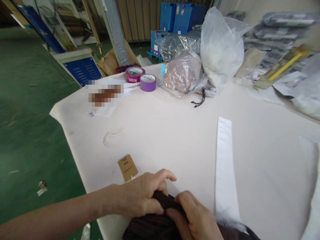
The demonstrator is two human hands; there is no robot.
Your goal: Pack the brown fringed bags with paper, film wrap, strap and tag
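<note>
The single head-worn view looks forward and down across the worktop [175, 140]; the left hand [140, 196] and right hand [196, 216] are close, toward the bottom edge; blue boxes [187, 20] show farther off, near the top.

Hands bare, both. Left hand [142, 191]: slim fingers, rounded tips, knuckles lightly creased. Left forearm [75, 208] bare to picture edge, narrowing toward wrist. Right hand [195, 218]: broad back, bent knuckles creased. Small red fleck [165, 211] by right thumb tip; nail colour or otherwise, cannot tell.
</note>
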